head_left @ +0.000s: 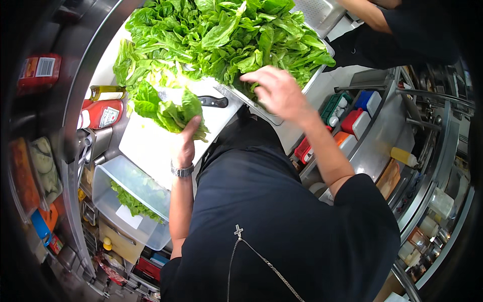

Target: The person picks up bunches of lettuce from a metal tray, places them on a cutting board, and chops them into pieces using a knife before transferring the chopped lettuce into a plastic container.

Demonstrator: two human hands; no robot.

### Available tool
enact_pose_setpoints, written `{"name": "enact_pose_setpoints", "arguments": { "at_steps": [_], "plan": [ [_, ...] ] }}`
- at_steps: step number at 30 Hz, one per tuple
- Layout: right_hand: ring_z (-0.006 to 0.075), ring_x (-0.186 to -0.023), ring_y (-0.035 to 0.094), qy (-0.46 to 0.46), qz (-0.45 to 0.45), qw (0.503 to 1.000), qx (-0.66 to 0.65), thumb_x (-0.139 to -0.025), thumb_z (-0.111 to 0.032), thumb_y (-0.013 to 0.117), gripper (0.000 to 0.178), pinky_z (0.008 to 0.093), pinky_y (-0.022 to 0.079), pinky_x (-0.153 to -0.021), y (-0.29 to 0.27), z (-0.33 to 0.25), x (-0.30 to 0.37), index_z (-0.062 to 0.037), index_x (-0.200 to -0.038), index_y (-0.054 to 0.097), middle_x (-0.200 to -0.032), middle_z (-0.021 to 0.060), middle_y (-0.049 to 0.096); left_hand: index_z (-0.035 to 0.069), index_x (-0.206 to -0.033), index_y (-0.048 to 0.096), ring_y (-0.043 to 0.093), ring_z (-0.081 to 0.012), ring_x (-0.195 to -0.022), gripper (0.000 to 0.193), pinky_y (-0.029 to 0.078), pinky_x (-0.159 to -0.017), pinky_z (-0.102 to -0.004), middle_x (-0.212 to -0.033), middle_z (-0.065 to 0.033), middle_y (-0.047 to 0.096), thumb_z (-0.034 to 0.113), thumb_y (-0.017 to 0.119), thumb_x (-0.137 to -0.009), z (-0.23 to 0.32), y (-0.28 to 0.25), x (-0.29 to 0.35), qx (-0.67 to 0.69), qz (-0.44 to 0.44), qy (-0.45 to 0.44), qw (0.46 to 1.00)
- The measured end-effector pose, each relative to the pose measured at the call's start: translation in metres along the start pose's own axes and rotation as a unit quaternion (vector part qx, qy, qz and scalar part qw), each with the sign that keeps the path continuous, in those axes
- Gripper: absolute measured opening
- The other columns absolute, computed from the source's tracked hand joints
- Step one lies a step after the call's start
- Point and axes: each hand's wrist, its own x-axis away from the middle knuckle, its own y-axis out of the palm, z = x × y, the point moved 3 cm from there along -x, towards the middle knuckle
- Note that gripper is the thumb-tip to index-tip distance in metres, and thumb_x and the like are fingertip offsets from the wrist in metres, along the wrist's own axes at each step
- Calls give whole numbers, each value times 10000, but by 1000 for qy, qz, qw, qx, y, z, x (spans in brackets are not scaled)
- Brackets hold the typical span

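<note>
My left hand (185, 143), with a metal wristwatch, grips a head of green lettuce (168, 110) lying on a white cutting board (146, 146). My right hand (276, 90) hovers with fingers apart over the near edge of a metal tray (269, 118) piled high with loose lettuce leaves (226, 35). It touches the leaves without clearly grasping any. A black-handled knife (211, 101) lies on the board between my hands, its blade partly under the lettuce.
A clear plastic tub (136, 201) with some lettuce sits left of the board. Sauce bottles (103, 113) stand at the far left. Coloured containers (352, 121) fill a shelf to the right. Another person's arm (372, 15) works at the top right.
</note>
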Motion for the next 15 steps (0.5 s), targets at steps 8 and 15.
{"name": "enact_pose_setpoints", "arguments": {
  "at_steps": [8, 15],
  "plan": [
    [330, -1059, 557, 49, -77, 940, 329, -772, -29, 574, 532, 433, 422, -886, 47, 99, 12, -246, -1251, 655, -1094, 147, 585, 2, -1078, 690, 651, -156, -946, 241, 514, -858, -311, -1030, -66, 695, 33, 743, -845, -9, -20, -9, 75, -5, 11, 997],
    [296, -1091, 631, 137, -74, 987, -37, -746, -260, 821, 502, 372, 484, -974, -5, 123, 0, -84, -1192, 673, -1155, 150, 673, 22, -1111, 640, 633, -177, -924, 244, 509, -850, -338, -1001, -61, 665, 117, 705, -895, -22, -44, -3, 121, 32, -16, 992]
  ]
}}
